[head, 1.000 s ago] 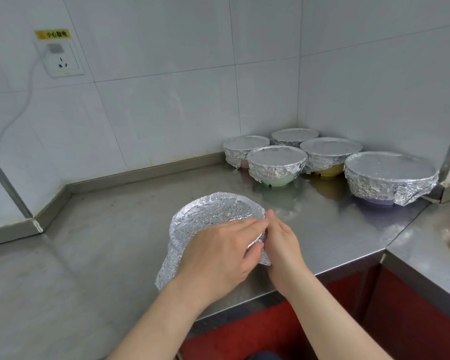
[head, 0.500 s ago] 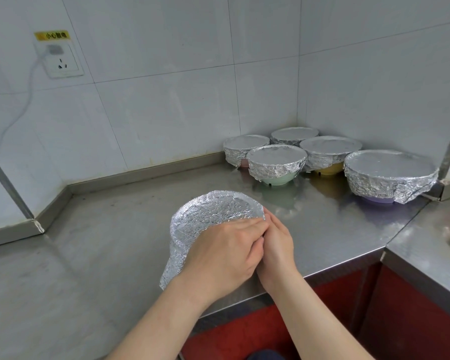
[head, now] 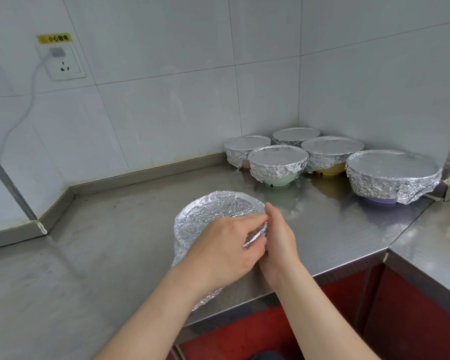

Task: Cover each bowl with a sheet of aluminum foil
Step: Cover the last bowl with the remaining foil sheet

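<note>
Head view: near the front edge of the steel tabletop [head: 102, 255] stands a bowl [head: 216, 211] fully wrapped in crinkled foil [head: 185, 229]. The left hand [head: 224, 253] lies over its right side with fingers [head: 250, 224] curled, pinching a twisted fold of the foil, and the right hand [head: 278, 237] stands just beside, its fingers straight and pressed together against the same fold. Five other covered bowls [head: 278, 162] are grouped in the far right corner, well apart.

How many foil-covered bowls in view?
6. Five in the back corner: pink bowl, rear bowl, yellow bowl, green bowl, purple bowl. The front bowl sits near the counter edge, left hand pinching its foil. None seems hidden.
</note>
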`<control>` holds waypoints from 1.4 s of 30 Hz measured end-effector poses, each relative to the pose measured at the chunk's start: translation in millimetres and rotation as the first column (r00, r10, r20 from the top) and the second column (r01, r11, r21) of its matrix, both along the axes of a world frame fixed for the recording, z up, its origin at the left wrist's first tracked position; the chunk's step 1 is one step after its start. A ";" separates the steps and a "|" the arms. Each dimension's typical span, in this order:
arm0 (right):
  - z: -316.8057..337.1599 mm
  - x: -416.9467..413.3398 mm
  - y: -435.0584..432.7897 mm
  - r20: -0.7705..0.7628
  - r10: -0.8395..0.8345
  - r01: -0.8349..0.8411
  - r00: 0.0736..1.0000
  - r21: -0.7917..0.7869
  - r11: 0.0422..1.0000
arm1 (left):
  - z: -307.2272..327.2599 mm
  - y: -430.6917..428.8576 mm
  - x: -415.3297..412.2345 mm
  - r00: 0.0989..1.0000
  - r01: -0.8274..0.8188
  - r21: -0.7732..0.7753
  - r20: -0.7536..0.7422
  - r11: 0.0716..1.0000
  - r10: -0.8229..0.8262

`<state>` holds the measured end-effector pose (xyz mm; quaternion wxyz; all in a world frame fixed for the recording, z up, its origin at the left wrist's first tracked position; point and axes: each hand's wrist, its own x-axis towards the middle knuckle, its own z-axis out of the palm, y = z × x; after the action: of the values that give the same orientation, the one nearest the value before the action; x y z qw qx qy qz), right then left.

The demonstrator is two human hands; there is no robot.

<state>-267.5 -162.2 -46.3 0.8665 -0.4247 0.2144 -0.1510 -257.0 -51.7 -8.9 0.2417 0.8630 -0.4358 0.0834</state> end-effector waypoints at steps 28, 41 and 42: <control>32.9 7.4 -21.6 -0.139 0.010 -0.046 0.990 -0.262 0.964 | 20.0 33.6 84.9 0.853 -0.499 -0.012 -0.180 0.866 0.489; 34.0 23.4 -21.9 -0.220 0.063 -0.188 0.974 -0.618 0.764 | 16.3 21.1 99.2 0.842 -0.406 -0.106 -0.430 0.908 0.327; 35.9 23.7 -24.7 -0.231 0.093 -0.220 0.968 -0.615 0.757 | 17.3 23.1 99.9 0.844 -0.400 -0.101 -0.429 0.911 0.323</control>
<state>-243.8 -186.9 -10.4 0.6572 -0.7212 0.1943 -0.1009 -157.0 -28.6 8.4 0.3858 0.9015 -0.1956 -0.0114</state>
